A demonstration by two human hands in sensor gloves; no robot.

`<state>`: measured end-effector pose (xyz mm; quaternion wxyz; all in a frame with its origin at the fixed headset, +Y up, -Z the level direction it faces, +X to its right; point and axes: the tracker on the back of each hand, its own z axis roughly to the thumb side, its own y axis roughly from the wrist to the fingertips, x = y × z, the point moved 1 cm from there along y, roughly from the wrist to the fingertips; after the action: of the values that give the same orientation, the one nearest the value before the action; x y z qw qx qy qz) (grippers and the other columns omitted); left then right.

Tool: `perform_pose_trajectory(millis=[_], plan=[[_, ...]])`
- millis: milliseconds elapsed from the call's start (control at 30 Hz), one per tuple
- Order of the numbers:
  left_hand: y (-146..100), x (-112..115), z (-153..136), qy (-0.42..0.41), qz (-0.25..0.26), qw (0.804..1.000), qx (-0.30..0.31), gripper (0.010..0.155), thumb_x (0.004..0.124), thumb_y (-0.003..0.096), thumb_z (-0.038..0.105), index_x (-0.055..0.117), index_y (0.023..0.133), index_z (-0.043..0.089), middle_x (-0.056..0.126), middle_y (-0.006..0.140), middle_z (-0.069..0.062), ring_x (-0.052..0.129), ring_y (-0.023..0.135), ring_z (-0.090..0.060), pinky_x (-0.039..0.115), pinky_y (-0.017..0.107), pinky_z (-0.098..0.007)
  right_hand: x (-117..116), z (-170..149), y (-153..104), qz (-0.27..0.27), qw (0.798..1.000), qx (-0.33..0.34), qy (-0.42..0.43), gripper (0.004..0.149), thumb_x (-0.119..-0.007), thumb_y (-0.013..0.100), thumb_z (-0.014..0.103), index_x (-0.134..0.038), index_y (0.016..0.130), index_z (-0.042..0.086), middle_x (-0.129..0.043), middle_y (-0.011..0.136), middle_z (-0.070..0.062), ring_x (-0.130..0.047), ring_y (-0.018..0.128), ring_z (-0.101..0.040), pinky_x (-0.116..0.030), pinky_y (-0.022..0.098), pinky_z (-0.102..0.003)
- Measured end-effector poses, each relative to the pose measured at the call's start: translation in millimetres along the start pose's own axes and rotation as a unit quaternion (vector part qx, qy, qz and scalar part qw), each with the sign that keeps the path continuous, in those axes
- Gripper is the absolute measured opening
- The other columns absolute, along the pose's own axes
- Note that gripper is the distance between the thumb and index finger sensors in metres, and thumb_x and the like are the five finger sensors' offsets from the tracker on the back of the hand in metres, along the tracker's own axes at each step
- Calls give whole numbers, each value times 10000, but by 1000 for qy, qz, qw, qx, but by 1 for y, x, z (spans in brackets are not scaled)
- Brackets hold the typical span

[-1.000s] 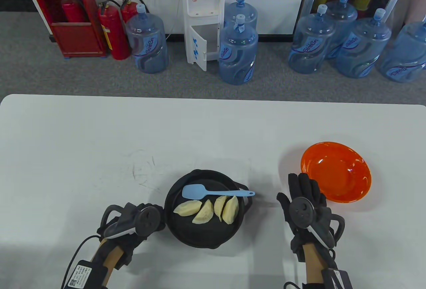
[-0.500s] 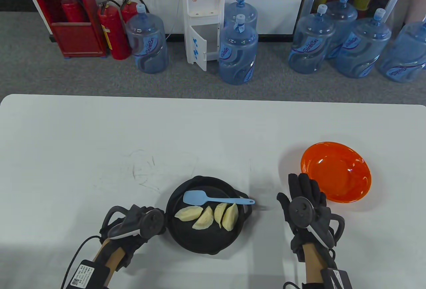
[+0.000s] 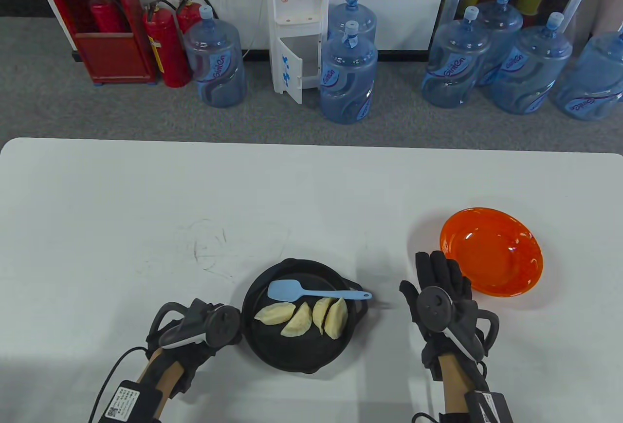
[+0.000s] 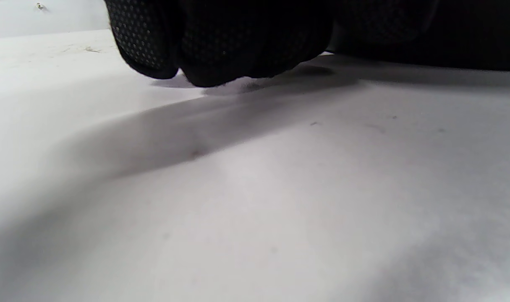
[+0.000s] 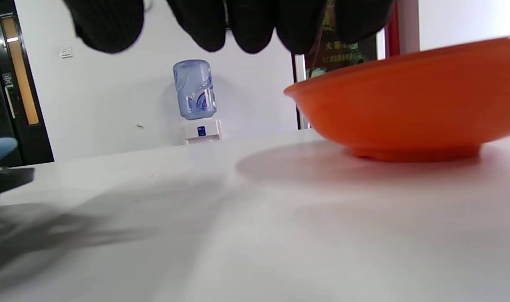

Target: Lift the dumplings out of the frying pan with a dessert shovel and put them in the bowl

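Observation:
The black frying pan (image 3: 302, 352) sits near the table's front edge with several pale dumplings (image 3: 304, 317) in a row inside. A light blue dessert shovel (image 3: 311, 292) lies across the pan, blade to the left, handle over the right rim. My left hand (image 3: 226, 328) is at the pan's left side with fingers (image 4: 221, 46) curled; it grips the pan's handle, which the hand hides. My right hand (image 3: 438, 279) is flat with straight fingers (image 5: 255, 25), between the pan and the empty orange bowl (image 3: 491, 252), holding nothing. The bowl (image 5: 414, 109) is just ahead of it.
The white table (image 3: 311, 189) stretches far behind the pan and the bowl. Beyond its far edge stand water bottles (image 3: 348, 77), a dispenser (image 3: 294, 24) and fire extinguishers (image 3: 165, 48) on the floor.
The pan, with shovel and dumplings, slid a little toward the near edge together with my left hand, then stopped. My right hand shifted slightly left.

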<state>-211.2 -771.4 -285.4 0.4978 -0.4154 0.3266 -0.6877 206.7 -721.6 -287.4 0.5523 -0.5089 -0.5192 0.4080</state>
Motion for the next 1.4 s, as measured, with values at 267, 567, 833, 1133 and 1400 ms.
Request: perform_pose_trajectory(millis=[267, 567, 833, 1133, 1400], plan=[[0, 0, 1, 6, -5, 1000, -2, 565, 679, 457, 512, 654, 947, 233, 847, 744, 55, 947, 553, -120, 762, 686, -468, 10, 33, 1, -7, 999, 36, 18, 624, -705, 625, 520, -611, 1172, 237, -500, 1262, -94, -523, 1145, -378, -489, 814, -617], [1, 0, 1, 5, -9, 1000, -4, 563, 678, 460, 512, 649, 951, 238, 844, 751, 56, 946, 557, -120, 759, 691, -469, 1, 122, 15, 47, 990, 123, -56, 490, -787, 605, 468, -774, 1058, 284, -580, 1239, -51, -569, 1144, -339, -489, 828, -609], [1, 0, 1, 4, -13, 1000, -2, 566, 679, 462, 510, 647, 955, 234, 844, 754, 55, 946, 559, -121, 753, 698, -472, -26, 164, 22, 138, 970, 146, -137, 472, -829, 594, 429, -795, 1042, 286, -582, 1245, -36, -558, 1155, -333, -469, 837, -614], [1, 0, 1, 2, -17, 1000, -2, 567, 679, 463, 511, 643, 958, 235, 841, 759, 55, 945, 564, -121, 747, 703, -476, -35, 174, 27, 180, 960, 134, -168, 449, -823, 605, 390, -821, 1027, 238, -569, 1252, -49, -544, 1162, -343, -451, 841, -625], [1, 0, 1, 0, -19, 1000, -3, 568, 679, 464, 512, 640, 959, 237, 840, 761, 55, 945, 564, -120, 746, 704, -477, -35, 173, 29, 184, 961, 137, -157, 458, -826, 597, 354, -786, 1016, 176, -550, 1256, -70, -532, 1162, -355, -429, 841, -642]])
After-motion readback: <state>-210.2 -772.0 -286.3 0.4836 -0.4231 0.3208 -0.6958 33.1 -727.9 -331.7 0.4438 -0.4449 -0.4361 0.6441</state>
